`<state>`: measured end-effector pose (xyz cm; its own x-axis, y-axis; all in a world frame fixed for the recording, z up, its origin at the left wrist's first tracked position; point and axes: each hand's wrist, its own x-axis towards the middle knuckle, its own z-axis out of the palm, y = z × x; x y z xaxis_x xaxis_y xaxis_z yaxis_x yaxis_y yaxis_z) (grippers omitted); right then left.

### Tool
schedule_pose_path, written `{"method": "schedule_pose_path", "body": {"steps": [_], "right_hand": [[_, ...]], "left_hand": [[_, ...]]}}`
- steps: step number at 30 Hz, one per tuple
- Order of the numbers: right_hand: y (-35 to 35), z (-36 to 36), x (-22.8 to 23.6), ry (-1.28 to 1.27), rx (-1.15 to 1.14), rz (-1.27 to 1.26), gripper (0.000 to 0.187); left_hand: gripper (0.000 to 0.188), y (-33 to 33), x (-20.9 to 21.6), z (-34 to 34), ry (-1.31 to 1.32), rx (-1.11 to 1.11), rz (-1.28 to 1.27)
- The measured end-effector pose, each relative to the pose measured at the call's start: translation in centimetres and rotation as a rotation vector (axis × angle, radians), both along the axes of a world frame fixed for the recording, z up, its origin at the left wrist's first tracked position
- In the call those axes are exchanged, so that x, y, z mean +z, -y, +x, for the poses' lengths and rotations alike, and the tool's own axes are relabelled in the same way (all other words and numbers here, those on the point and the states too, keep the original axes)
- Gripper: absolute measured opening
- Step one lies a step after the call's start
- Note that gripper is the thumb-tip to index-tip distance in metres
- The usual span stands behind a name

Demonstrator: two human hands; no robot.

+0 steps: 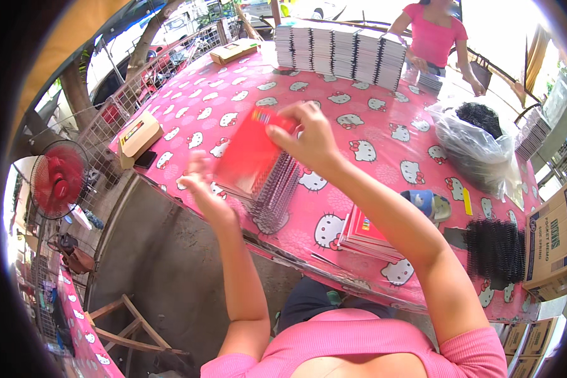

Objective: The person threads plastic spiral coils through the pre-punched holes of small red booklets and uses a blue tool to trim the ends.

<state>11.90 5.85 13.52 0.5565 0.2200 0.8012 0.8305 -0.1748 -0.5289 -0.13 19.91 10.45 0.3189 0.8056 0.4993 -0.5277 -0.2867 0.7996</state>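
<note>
My right hand point(310, 137) grips the top right corner of a red-covered notebook point(251, 146), fingers and thumb closed on it. The notebook is tilted and smeared by motion, just over a stack of spiral-bound notebooks point(276, 196) whose dark coils face right. Beside the stack's left side is my left hand point(206, 192), its fingers apart and blurred, with nothing seen in it. Under my right forearm lies a pile of red-covered booklets point(364, 234), partly hidden by the arm.
Black spiral coils point(496, 252) lie at the right by a cardboard box point(557, 230). A plastic bag of coils point(475, 142) stands behind them. Tall notebook stacks point(340, 53) line the far side, near a person in pink point(436, 34). Left are an open carton point(138, 135) and phone point(146, 159).
</note>
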Motion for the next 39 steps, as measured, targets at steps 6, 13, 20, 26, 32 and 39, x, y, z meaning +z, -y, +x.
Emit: {"method": "schedule_pose_path", "body": {"steps": [6,13,20,26,32,39], "right_hand": [[-3.1,0.6,-2.3,-0.384,0.245,0.222,0.024],[11.5,-4.1,-0.5,-0.080,-0.172,-0.389,0.050],[25.3,-11.6,-8.4,-0.885,-0.392,-0.235,0.040],[24.2,-12.5,-5.7,-0.688,-0.347,0.022,0.031],[20.9,-12.2,-8.7,-0.565,-0.183,0.222,0.033],[32.5,-12.3,-7.1,-0.321,-0.697,-0.484,0.045]], "left_hand": [[0.066,0.7,-1.0,2.6,-0.028,0.024,-0.075],[0.053,-2.5,-0.7,-2.0,0.125,0.019,-0.026],[0.045,9.3,3.3,-6.7,0.208,-0.491,0.535],[0.059,17.7,-0.3,-2.6,-0.158,-0.636,0.269],[0.054,20.1,-1.9,-1.8,-0.278,-0.454,0.815],[0.011,20.9,-0.5,-0.2,-0.263,-0.532,0.941]]}}
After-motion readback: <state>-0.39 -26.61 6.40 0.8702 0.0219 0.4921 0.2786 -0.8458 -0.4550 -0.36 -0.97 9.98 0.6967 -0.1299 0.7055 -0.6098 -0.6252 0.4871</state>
